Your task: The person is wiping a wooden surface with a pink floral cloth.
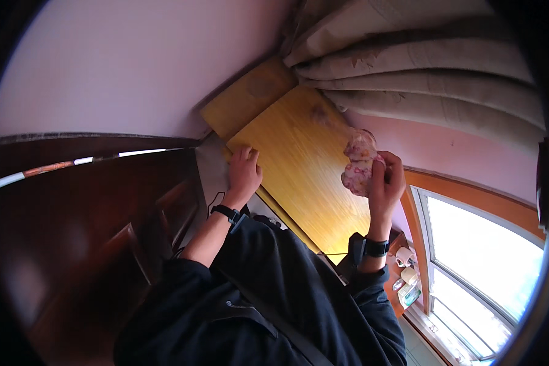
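A crumpled pink-and-white patterned cloth (358, 172) is pinched in my right hand (389, 183), between the thumb and the bent fingers. It hangs above the right side of a yellow wooden tabletop (287, 146). On the left edge of that top lies my left hand (244, 172), fingers slightly bent and a little apart, with nothing in them. Each wrist wears a black band. My palm hides part of the cloth's right side.
A dark brown wooden door or panel (97, 232) stands to the left, below a pale wall (134, 67). Beige curtains (421, 67) hang at the far right. A bright window (482, 256) is at right, near a small shelf with a cup (404, 256) and other small items.
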Tool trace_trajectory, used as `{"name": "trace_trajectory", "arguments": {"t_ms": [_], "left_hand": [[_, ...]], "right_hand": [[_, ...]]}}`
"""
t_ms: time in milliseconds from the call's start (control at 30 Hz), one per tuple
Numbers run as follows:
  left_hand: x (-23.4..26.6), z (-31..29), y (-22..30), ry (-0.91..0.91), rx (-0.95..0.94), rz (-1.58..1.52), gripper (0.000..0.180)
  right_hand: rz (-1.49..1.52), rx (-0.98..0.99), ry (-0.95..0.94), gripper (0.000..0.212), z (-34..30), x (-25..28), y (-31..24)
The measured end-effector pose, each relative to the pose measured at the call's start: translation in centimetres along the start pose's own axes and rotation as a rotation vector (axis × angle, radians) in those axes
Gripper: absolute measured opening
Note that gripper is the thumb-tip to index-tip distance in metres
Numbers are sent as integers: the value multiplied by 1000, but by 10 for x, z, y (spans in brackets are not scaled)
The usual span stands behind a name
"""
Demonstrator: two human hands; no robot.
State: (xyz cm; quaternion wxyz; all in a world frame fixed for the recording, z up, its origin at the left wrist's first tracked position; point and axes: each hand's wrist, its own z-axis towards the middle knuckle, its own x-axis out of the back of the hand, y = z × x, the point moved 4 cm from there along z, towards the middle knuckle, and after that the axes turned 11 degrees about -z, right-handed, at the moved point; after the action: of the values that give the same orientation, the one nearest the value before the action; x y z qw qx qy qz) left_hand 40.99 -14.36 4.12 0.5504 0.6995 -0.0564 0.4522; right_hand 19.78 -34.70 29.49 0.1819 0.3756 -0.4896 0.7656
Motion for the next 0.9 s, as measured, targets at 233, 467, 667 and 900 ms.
{"name": "trace_trajectory", "arguments": {"t_ms": [233, 467, 667, 900], "left_hand": [[11, 4, 13, -130, -55, 102, 52], [5, 3, 1, -171, -47, 126, 57], [10, 4, 9, -139, -58, 108, 58], [12, 0, 16, -190, -82, 154, 63]], "right_hand": [[298, -254, -18, 10, -6, -27, 9], [716, -497, -15, 11, -14, -24, 11], [-466, 113, -329, 45, -74, -72, 73], [-227, -124, -328, 22, -106, -91, 84]]}}
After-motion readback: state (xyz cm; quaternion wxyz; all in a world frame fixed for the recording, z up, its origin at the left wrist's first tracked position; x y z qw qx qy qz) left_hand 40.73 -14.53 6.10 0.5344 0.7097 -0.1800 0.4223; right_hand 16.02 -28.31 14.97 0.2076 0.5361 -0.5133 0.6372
